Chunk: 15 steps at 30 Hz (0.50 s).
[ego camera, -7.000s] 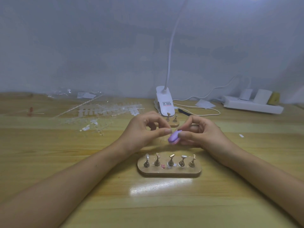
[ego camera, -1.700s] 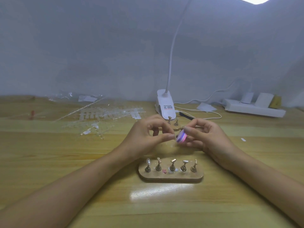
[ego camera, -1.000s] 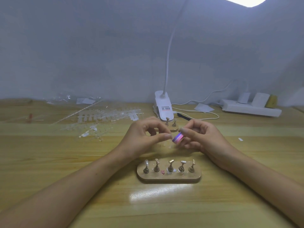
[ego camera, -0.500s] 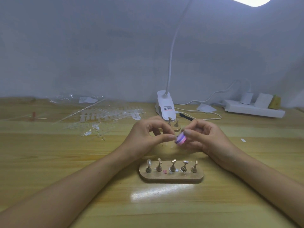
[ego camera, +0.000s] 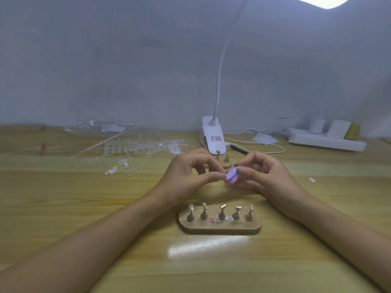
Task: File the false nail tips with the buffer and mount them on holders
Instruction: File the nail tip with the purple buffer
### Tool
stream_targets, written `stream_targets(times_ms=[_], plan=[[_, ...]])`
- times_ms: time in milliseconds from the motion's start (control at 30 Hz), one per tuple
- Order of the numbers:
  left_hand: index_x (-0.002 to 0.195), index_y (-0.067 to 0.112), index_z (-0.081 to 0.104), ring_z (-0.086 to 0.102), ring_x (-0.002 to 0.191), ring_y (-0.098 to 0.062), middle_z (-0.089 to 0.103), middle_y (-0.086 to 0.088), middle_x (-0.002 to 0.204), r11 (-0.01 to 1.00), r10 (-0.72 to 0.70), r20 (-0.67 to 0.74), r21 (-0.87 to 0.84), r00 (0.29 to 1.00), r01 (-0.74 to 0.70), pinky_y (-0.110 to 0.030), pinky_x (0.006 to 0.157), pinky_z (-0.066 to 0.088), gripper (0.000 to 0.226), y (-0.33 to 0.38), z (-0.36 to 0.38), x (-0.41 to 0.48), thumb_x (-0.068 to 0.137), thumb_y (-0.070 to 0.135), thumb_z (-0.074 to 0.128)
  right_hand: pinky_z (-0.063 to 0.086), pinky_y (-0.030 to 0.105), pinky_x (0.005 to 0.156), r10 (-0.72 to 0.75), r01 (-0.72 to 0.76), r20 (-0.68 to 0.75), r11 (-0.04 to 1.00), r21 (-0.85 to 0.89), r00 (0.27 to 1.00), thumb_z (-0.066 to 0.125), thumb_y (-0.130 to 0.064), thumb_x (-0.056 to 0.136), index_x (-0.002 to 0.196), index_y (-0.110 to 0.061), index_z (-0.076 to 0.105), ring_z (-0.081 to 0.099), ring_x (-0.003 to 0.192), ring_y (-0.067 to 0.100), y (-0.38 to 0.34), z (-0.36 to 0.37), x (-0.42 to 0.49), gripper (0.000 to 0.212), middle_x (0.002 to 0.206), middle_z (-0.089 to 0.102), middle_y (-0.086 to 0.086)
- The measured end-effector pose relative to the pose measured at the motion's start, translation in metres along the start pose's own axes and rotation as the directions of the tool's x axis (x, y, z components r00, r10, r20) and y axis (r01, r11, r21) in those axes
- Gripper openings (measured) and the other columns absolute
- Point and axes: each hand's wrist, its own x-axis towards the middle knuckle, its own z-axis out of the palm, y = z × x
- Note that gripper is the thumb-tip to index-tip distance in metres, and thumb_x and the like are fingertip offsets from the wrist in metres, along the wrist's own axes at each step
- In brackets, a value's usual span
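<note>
The left hand [ego camera: 190, 174] is drawn in narrow, thumb and forefinger pinched together just in front of the chest line, and what they pinch is too small and clear to make out; from the task it is judged to be a false nail tip, held right against the edge of the buffer [ego camera: 232, 176]. The right hand [ego camera: 264, 176] grips that small purple block between thumb and forefinger, the other fingers curled beneath it, so the block's face meets the pinch from the right. Both hands hover a little above the wooden surface [ego camera: 84, 208], knuckles up and wrists angled inward, forearms coming in from the lower corners so the fingertips meet in the middle. That close, raised hold probably gives fine control and keeps the work under the lamp, whose white clip [ego camera: 212, 136] stands just behind. Directly below the hands lies the near holder base [ego camera: 220, 228], a rounded wooden block with five pegs; the two left pegs appear to carry pale tips and the three to the right look bare, which suggests the filing and mounting are partly done. A second holder base [ego camera: 224, 164] shows behind the fingers. Strips of spare tips [ego camera: 137, 146] lie well apart to the left, and a power strip [ego camera: 325, 141] sits at the far right.
</note>
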Motion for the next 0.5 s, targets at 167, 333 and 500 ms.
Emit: stream_targets(times_ms=[167, 333, 500], plan=[[0.074, 0.02, 0.073, 0.054, 0.069, -0.001, 0.065, 0.005, 0.08, 1.0, -0.009, -0.048, -0.023, 0.999, 0.008, -0.019, 0.068, 0.045, 0.012, -0.0007, -0.0003, 0.0017, 0.077, 0.011, 0.079, 0.06, 0.031, 0.071, 0.011, -0.01, 0.051, 1.0, -0.016, 0.999, 0.073, -0.009, 0.077, 0.089, -0.002, 0.061, 0.074, 0.082, 0.029, 0.001, -0.0002, 0.0002, 0.019, 0.092, 0.074, 0.022], [0.076, 0.017, 0.074, 0.054, 0.068, 0.001, 0.065, 0.002, 0.081, 1.0, -0.002, 0.009, 0.009, 1.0, 0.002, -0.017, 0.067, 0.045, 0.01, 0.0013, 0.0005, 0.001, 0.078, 0.009, 0.079, 0.061, 0.031, 0.071, -0.003, 0.005, 0.06, 0.999, -0.043, 0.998, 0.075, -0.012, 0.076, 0.088, -0.003, 0.065, 0.074, 0.083, 0.028, 0.0019, 0.0014, -0.0005, 0.018, 0.093, 0.074, 0.021], [0.074, 0.019, 0.073, 0.054, 0.067, 0.002, 0.065, 0.001, 0.081, 1.0, -0.001, -0.017, 0.006, 1.0, 0.002, -0.016, 0.067, 0.044, 0.013, 0.0017, 0.0, 0.001, 0.078, 0.008, 0.079, 0.061, 0.032, 0.073, 0.025, -0.014, 0.102, 0.994, -0.111, 0.994, 0.077, -0.016, 0.073, 0.09, -0.004, 0.064, 0.074, 0.083, 0.027, 0.0011, 0.0021, -0.0016, 0.024, 0.092, 0.075, 0.019]])
